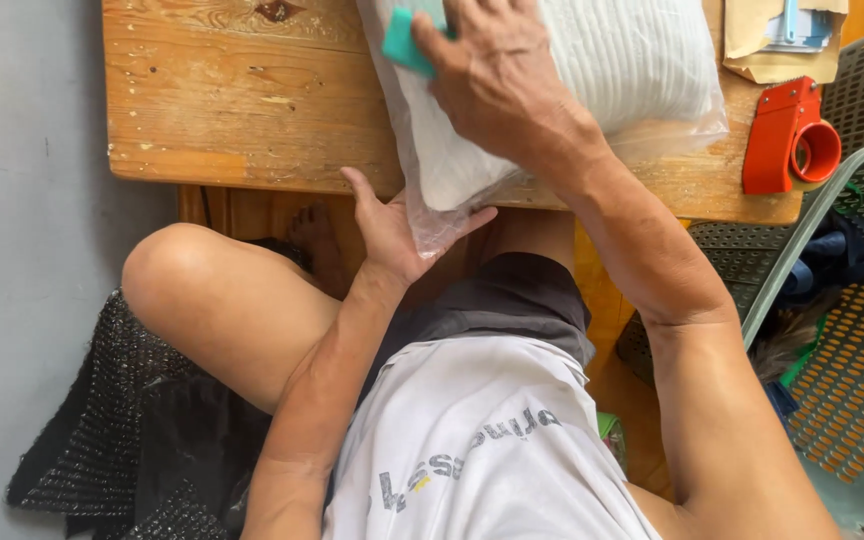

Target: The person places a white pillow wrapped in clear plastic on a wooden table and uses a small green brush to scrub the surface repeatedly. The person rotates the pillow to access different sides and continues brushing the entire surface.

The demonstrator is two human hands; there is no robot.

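A clear plastic bag (642, 75) holding white ribbed fabric lies on the wooden table (222, 100), one corner hanging over the near edge. My right hand (497, 85) presses down on top of the bag and holds a small teal card-like piece (407, 42) against it. My left hand (392, 235) is below the table edge, palm up, fingers apart, touching the overhanging corner of the bag from underneath.
A red tape dispenser (790, 140) sits at the table's right edge, with brown paper envelopes (777, 45) behind it. A perforated plastic chair (852, 330) stands to the right. A dark woven mat (112, 430) lies on the grey floor at the left, under my bent knee (212, 290).
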